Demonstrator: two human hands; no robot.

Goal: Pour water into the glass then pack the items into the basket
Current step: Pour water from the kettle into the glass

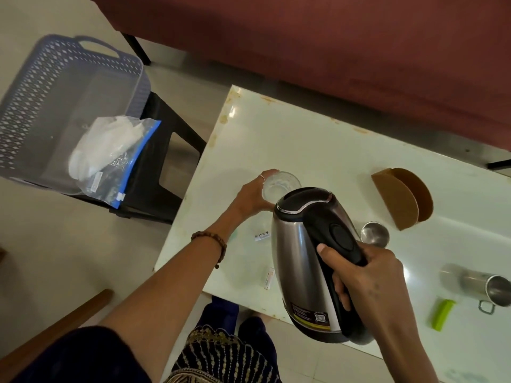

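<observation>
Glossy white table point(318, 150), seen from above. A steel kettle point(301, 255), tilted spout-first over the glass point(280, 186), is gripped by its black handle in the right hand point(367, 283). The glass, standing on the table, is clasped by the outstretched left hand point(253, 196). A basket point(25, 111) holding a plastic bag point(110, 150) is set on a stool at the left.

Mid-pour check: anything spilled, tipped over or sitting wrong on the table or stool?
No spill visible. The steel mug lies on its side near the table's right edge, and the zip bag hangs over the basket rim.
</observation>
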